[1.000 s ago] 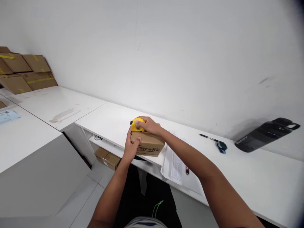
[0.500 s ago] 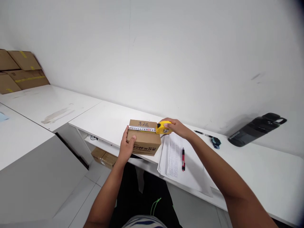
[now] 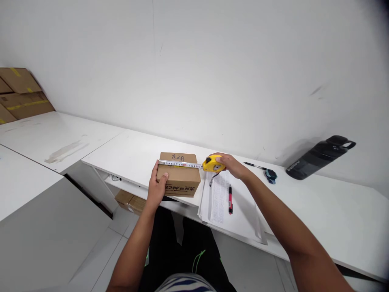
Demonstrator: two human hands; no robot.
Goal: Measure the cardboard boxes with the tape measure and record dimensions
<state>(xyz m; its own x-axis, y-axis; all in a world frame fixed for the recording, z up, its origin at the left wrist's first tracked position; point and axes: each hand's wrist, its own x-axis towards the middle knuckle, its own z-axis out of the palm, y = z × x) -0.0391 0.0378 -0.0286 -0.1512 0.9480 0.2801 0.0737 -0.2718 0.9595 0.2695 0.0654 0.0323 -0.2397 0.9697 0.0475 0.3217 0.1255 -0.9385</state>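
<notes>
"Tape measure (image 3: 214, 163) in which hand?"

"The right hand (image 3: 232, 165). Its fingers were wrapped around the yellow case, thumb laid over it, and it hovered just beyond the right edge of the cardboard box (image 3: 179, 176)."

"And the left hand (image 3: 156, 190)?"

"That one grasped the box at its left end, thumb on the top, other fingers around the side. The forefinger reached the end of the blade (image 3: 179, 164); whether it pinned that end or merely touched it, I couldn't tell."

"Where did the box sit?"

"On the white desk (image 3: 136, 154), close to the front edge, left of the papers (image 3: 241, 215) with the red pen (image 3: 230, 200) lying on them."

"Which step was in hand, then?"

"Measuring the box from left to right, I judged. The blade was stretched across the top, just in front of the handwriting (image 3: 178, 157), and ran on past the right edge to the case."

"What did the next move call for?"

"A steady left hand and a taut, straight blade, I reckoned, so that the mark over the right edge could be read. A slip at the left end would have spoiled it."
</notes>
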